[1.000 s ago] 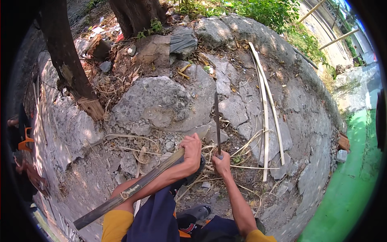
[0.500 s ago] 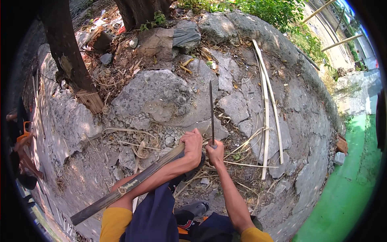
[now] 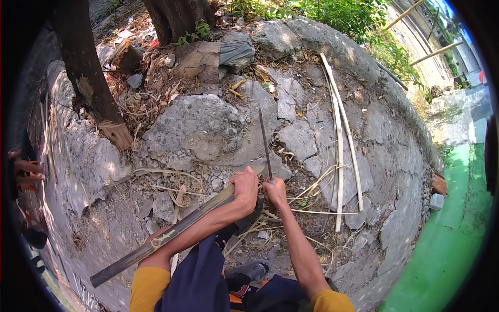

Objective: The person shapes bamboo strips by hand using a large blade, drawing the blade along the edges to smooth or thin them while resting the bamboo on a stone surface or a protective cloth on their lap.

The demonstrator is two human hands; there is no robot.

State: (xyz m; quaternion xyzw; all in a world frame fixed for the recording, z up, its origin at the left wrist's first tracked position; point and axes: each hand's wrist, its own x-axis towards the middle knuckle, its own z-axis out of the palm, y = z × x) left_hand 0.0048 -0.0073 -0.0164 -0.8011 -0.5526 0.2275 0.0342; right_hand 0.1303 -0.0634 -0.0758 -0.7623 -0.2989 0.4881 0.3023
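Pole point(image 3: 182, 224) in one fist, knife point(image 3: 265, 140) in the other

The pole slants from the lower left of the frame up to the centre, over the left forearm. The left hand point(image 3: 243, 188) is clenched around its upper end. Just beside it, the right hand point(image 3: 275, 192) grips the knife low down, its narrow blade pointing toward the top of the frame.

The pole looks like dry bamboo or wood: probably stiff, fairly light for its length and not fragile. Gripped at one end, it would likely feel tail-heavy, so the forearm beneath helps; a hold nearer the middle should balance better. Its dull skin seems unlikely to slip, though splinters are possible. The knife looks rigid and thin; the handle is the only sensible hold.

Pale strips point(image 3: 339, 182) lie right of centre, probably light and springy, best lifted mid-length. A curled shaving point(image 3: 182, 197) sits left of centre.
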